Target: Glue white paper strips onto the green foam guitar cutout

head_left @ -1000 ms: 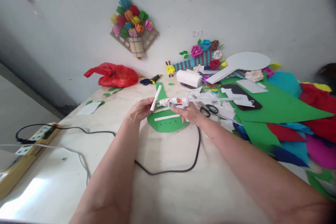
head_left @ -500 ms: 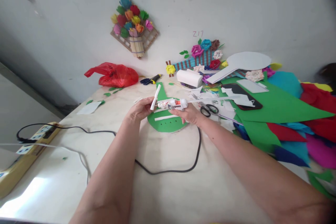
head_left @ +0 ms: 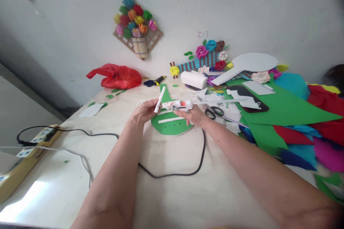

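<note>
My left hand (head_left: 145,111) pinches a white rolled paper strip (head_left: 160,98), held upright at a slant. In my right hand (head_left: 195,116) is a white hot glue gun (head_left: 176,105) with a long glue stick (head_left: 220,101) out of its back. Its nozzle points left and is at or very near the strip; contact cannot be made out. Below both hands lies a green guitar-shaped piece (head_left: 172,129) with a row of small dark holes. White strips (head_left: 171,120) rest across it, partly covered by the gun and my hands.
A black cord (head_left: 174,176) loops over the table to a power strip (head_left: 34,145) at left. Scissors (head_left: 214,112), a phone (head_left: 258,104), paper scraps and green sheets (head_left: 285,111) lie at right. A red plastic bag (head_left: 118,77) and pliers (head_left: 154,81) stand at the back.
The glue gun has shifted very slightly to the right with my right hand. My left hand and the paper strip stay practically where they were.
</note>
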The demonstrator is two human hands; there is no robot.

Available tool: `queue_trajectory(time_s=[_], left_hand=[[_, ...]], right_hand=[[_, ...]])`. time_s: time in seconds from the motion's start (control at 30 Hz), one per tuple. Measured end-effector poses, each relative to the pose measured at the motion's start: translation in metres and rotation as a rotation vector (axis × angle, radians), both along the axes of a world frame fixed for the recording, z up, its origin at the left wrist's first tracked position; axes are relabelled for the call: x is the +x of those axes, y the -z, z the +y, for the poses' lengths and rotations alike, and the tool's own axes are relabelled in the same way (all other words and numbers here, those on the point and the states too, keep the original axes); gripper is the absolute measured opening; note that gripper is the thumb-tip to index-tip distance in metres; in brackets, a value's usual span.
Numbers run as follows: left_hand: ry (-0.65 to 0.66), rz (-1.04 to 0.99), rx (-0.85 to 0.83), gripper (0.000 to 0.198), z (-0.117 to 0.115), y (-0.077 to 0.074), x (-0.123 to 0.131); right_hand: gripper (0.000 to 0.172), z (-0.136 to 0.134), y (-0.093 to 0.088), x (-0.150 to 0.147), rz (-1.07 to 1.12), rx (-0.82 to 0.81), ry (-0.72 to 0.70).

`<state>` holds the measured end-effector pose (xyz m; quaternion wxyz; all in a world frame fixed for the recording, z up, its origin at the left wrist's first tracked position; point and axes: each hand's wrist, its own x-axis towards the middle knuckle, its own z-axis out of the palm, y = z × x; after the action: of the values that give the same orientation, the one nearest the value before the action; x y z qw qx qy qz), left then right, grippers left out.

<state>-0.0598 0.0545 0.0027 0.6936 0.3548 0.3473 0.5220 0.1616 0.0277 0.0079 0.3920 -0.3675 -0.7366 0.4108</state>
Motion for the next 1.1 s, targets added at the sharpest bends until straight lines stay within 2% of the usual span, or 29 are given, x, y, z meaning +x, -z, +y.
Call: queue_trajectory(time_s=[0.17, 0.4, 0.77, 0.93, 1.1], left_hand=[[0.005, -0.004, 0.008, 0.011, 0.0, 0.0, -0.001], [-0.07, 0.009, -0.031, 0.014, -0.003, -0.004, 0.001], [-0.069, -0.007, -0.018, 0.011, -0.002, -0.004, -0.003], [-0.041, 0.103, 0.079, 0.008, -0.003, -0.006, -0.012], [-0.024, 0.445, 0.251, 0.01, -0.005, -0.014, -0.007]], right_hand=[[0.033, 0.0, 0.001, 0.0, -0.053, -0.01, -0.038], [0.033, -0.001, 0.002, 0.0, -0.027, -0.039, -0.092], [0.027, 0.0, -0.002, 0.004, -0.029, -0.043, -0.071], [0.03, 0.015, 0.001, 0.018, 0.2, 0.001, 0.005], [0.036, 0.028, 0.006, 0.025, 0.518, -0.023, 0.192]])
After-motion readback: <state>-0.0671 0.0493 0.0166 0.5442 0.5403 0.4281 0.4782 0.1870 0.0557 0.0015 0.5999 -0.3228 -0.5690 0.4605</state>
